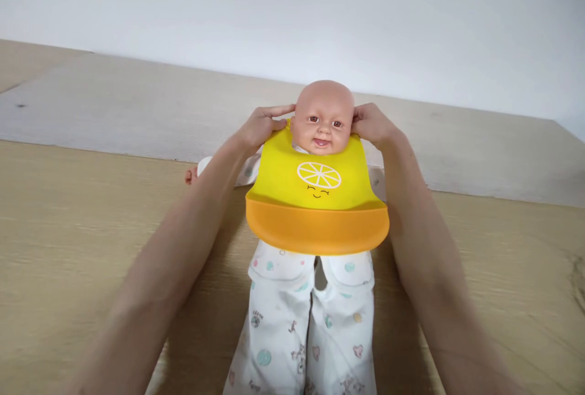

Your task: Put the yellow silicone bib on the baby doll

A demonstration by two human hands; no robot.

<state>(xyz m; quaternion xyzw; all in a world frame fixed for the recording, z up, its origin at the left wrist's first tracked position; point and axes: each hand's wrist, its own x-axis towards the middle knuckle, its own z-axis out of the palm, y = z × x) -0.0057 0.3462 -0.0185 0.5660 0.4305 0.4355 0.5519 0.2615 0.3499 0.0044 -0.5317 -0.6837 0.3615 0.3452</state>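
A baby doll (pixel 324 102) lies on its back, head away from me, in white printed clothes (pixel 283 328). Over its chest is a yellow bib (pixel 315 166) with a white citrus slice, a smiling face and an orange catch pocket (pixel 317 230). My left hand (pixel 264 128) is beside the doll's head, thumb and fingers closed on the bib's neck strap, index finger stretched toward the head. On the other side, my right hand (pixel 375 123) has its fingers bent in behind the doll's neck at the bib's other strap. The fingertips and strap ends are hidden behind the head.
The doll rests on a light wooden surface (pixel 82 249). A paler board or strip (pixel 137 102) runs across behind its head, with a white wall (pixel 274 11) beyond. One small doll hand (pixel 189 175) sticks out past my left forearm.
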